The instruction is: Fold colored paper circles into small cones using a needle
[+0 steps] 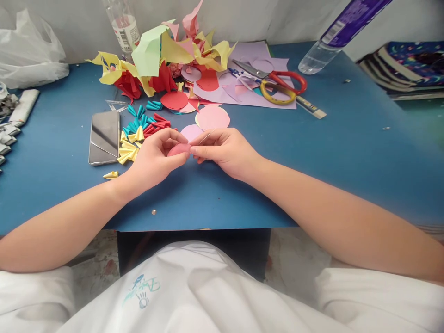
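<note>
pink paper, head view: we see a pink paper piece (178, 149) pinched between the thumb and curled fingers of our left hand (157, 157), which is closed on it over the blue table (347, 152). our right hand (225, 150) meets it fingertip to fingertip. its thumb and forefinger are closed on a thin pale stick (207, 136) that slants up and away from the fingers, and its fingertips touch the right end of the paper piece. just beyond the fingertips lie two pink paper circles (212, 117), the nearer one partly hidden by the fingers. to the left of the left fingers lie yellow folded cones (129, 149), with teal cones (140, 118) and red cones (157, 126) just past them and a phone (104, 136) further left. well beyond the right fingers, scissors (274, 82) rest on lilac sheets (243, 95), beside a heap of paper scraps (166, 55).
</note>
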Demonstrator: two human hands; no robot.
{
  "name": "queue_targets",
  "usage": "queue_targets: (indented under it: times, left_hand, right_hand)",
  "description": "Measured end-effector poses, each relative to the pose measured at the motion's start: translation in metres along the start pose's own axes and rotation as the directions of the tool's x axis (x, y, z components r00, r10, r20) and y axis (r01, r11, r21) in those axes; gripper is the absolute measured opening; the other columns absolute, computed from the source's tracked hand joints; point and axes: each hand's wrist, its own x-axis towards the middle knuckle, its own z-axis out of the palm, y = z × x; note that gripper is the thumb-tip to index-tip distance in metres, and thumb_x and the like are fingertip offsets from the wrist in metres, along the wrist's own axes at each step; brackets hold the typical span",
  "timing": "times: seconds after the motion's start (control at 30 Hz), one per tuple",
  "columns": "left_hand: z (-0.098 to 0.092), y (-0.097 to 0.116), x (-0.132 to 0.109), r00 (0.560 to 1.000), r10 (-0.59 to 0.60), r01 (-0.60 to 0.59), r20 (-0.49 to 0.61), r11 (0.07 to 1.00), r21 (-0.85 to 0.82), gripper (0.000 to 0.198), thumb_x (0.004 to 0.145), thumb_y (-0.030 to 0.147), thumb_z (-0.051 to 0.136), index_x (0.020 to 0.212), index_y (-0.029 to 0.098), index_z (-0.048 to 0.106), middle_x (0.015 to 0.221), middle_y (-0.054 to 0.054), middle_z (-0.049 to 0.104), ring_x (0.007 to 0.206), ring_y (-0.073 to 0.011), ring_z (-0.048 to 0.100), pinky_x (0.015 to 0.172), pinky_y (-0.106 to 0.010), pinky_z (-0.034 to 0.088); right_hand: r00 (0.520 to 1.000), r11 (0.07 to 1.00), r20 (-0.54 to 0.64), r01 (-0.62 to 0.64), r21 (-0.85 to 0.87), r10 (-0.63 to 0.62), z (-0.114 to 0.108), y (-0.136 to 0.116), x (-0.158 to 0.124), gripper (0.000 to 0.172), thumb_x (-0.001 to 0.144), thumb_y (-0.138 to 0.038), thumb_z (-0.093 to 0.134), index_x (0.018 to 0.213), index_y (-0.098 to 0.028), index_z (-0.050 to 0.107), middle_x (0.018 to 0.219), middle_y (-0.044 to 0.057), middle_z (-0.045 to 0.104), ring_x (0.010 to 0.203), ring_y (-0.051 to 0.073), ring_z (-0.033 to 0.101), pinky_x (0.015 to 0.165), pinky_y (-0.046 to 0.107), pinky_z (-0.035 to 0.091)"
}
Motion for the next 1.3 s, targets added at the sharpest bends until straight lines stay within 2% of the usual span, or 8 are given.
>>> queue_targets:
  times: [0.13,0.37,0.57,0.67,0.8,0.87,1.07,1.3]
  left_hand:
    - [-0.001,-0.005,0.002,1.0,0.014,-0.014,-0.002,1.0,0.004,0.039,0.083,0.034,0.105,0.104,0.023,0.075,0.095,-0.002,0.085,0.089,-0.0206,0.075,0.075,-0.033,0.056]
    - [-0.004,-0.008,0.004,0.999,0.006,-0.006,0.039,1.0,0.006,0.046,0.078,0.037,0.108,0.108,0.024,0.076,0.095,-0.001,0.085,0.088,-0.0222,0.08,0.076,-0.032,0.059]
    - [-0.003,-0.005,0.003,0.998,-0.058,0.059,0.038,0.998,-0.028,0.048,0.08,0.039,0.104,0.114,0.026,0.074,0.093,-0.001,0.082,0.088,-0.0262,0.084,0.084,-0.039,0.067]
    - [-0.002,-0.005,0.002,0.997,-0.066,0.068,0.031,0.996,-0.057,0.054,0.075,0.037,0.106,0.116,0.027,0.072,0.093,0.0,0.08,0.087,-0.0265,0.083,0.084,-0.041,0.068]
    - [-0.001,-0.004,0.003,0.997,-0.074,0.075,0.015,0.986,-0.148,0.051,0.078,0.037,0.107,0.113,0.027,0.071,0.094,0.001,0.08,0.086,-0.0235,0.081,0.087,-0.042,0.069]
    - [-0.002,-0.004,0.005,0.994,-0.103,0.108,0.032,0.974,-0.198,0.055,0.073,0.036,0.11,0.112,0.027,0.071,0.094,0.001,0.081,0.083,-0.0217,0.08,0.083,-0.04,0.068]
    - [-0.003,-0.001,0.009,0.977,-0.172,0.201,0.127,0.943,-0.267,0.055,0.067,0.035,0.111,0.103,0.026,0.071,0.089,0.002,0.082,0.079,-0.0208,0.083,0.079,-0.037,0.07]
    - [-0.004,0.002,0.007,0.971,-0.199,0.23,0.133,0.93,-0.285,0.055,0.067,0.03,0.114,0.105,0.025,0.075,0.086,0.003,0.081,0.077,-0.0203,0.084,0.079,-0.036,0.071]
  right_hand:
    - [0.999,0.999,-0.033,0.019,-0.03,-0.02,0.001,0.001,-0.001,0.028,0.075,-0.032,0.119,0.09,-0.026,0.097,0.093,0.006,0.092,0.088,0.029,0.084,0.081,0.048,0.074]
    - [0.997,0.997,-0.057,0.05,-0.061,-0.054,0.001,-0.002,-0.002,0.04,0.069,-0.041,0.123,0.09,-0.023,0.093,0.091,0.005,0.09,0.085,0.024,0.084,0.075,0.038,0.07]
    - [0.994,0.995,-0.087,0.062,-0.072,-0.068,0.003,-0.006,-0.004,0.045,0.07,-0.042,0.125,0.094,-0.022,0.092,0.089,0.005,0.089,0.088,0.027,0.084,0.078,0.039,0.071]
    - [0.995,0.994,-0.052,0.084,-0.064,-0.087,0.002,-0.005,-0.004,0.049,0.068,-0.048,0.125,0.093,-0.022,0.091,0.092,0.004,0.09,0.091,0.026,0.086,0.084,0.04,0.073]
    - [0.993,0.995,0.076,0.097,-0.035,-0.094,-0.002,-0.004,0.0,0.058,0.061,-0.056,0.128,0.09,-0.024,0.09,0.093,0.004,0.091,0.093,0.027,0.086,0.09,0.042,0.074]
    - [0.989,0.995,0.117,0.091,-0.03,-0.087,-0.003,-0.004,0.002,0.06,0.059,-0.06,0.128,0.09,-0.024,0.09,0.09,0.004,0.089,0.091,0.028,0.086,0.089,0.043,0.074]
    - [0.99,0.993,0.082,0.119,-0.027,-0.116,0.0,-0.003,0.002,0.06,0.062,-0.068,0.126,0.085,-0.027,0.09,0.095,0.007,0.089,0.095,0.032,0.086,0.089,0.05,0.075]
    - [0.979,0.988,0.139,0.153,0.0,-0.152,0.002,-0.001,-0.002,0.056,0.071,-0.07,0.122,0.085,-0.026,0.09,0.091,0.006,0.087,0.09,0.03,0.085,0.091,0.051,0.075]
